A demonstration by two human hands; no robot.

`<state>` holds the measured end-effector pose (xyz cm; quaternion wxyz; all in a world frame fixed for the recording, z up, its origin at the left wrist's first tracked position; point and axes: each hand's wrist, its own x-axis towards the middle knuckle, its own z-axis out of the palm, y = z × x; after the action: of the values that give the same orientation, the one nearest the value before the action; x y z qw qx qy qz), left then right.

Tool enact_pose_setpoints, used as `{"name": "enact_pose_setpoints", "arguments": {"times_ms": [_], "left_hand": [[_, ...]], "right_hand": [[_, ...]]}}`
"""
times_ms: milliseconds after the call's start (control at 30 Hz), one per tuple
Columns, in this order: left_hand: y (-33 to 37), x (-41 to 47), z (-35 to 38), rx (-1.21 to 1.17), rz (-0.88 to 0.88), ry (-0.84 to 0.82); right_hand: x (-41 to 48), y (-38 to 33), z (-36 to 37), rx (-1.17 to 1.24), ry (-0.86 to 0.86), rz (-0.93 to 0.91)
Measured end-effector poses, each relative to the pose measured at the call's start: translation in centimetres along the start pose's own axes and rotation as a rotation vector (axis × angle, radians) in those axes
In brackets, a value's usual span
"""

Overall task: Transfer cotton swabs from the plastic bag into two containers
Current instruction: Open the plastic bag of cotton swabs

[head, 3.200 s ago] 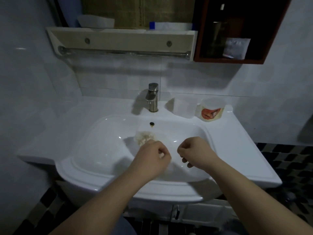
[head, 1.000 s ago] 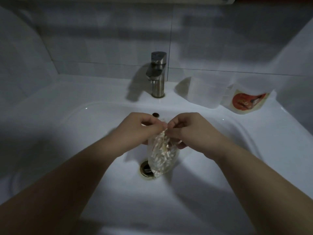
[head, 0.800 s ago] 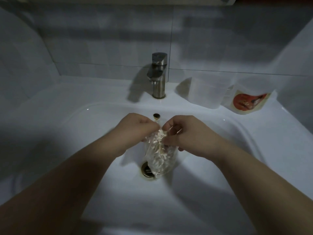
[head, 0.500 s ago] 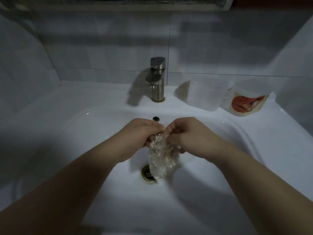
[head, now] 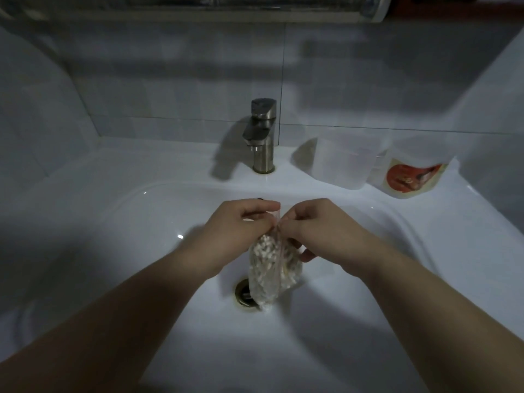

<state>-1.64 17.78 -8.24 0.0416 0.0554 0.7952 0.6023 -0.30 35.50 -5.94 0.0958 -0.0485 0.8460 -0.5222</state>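
Over the middle of the white sink (head: 127,222), both hands hold a clear plastic bag (head: 272,282) by its top. The left hand (head: 241,225) pinches the bag's upper edge between curled fingers and thumb, and the right hand (head: 320,231) pinches the same edge from the other side, its lower fingers curled against the bag's flank. The two sets of fingertips nearly meet. The bag hangs down from the grip, full of cotton swabs (head: 265,251) bunched upright with their white tips showing near the top. Its bottom end overlaps the brass-ringed drain (head: 242,293) in this view (whether it touches the basin cannot be told). At the sink's back edge stands a brushed-metal faucet (head: 262,134). To its right on the same edge sits a translucent container (head: 344,163), and just beside that, toward the back right corner, a second container with a red label (head: 414,177). Both are well apart from the hands. A metal rail (head: 198,4) runs along the top, above the grey tiled wall (head: 170,80).
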Motion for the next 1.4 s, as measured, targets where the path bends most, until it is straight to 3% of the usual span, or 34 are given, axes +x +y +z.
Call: {"name": "enact_pose_setpoints", "arguments": {"times_ms": [333,467,700,900,1200,1300,1400], "left_hand": [[0.5,0.0,0.1,-0.057,-0.126,0.028],[1.0,0.0,0.0,-0.208,-0.178,0.039],[1.5,0.2,-0.5,-0.093,-0.088,-0.026],[1.4,0.1,-2.1,0.112,0.021,0.062],[1.1,-0.3,-0.3,0.163,-0.059,-0.034],[1.3,-0.3,-0.1,0.224,-0.034,0.011],[1.2,0.0,-0.3,0.147,-0.134,0.102]], "right_hand": [[-0.4,-0.4,0.2,-0.022,-0.047,-0.007],[-0.5,-0.5,0.5,0.026,-0.034,0.002],[-0.4,-0.7,0.0,0.226,-0.043,0.073],[0.1,0.1,-0.3,0.038,0.117,0.002],[0.3,0.3,0.3,0.049,0.087,-0.062],[0.3,0.3,0.4,0.055,0.034,-0.045],[0.4,0.5,-0.3,0.013,0.106,-0.015]]}}
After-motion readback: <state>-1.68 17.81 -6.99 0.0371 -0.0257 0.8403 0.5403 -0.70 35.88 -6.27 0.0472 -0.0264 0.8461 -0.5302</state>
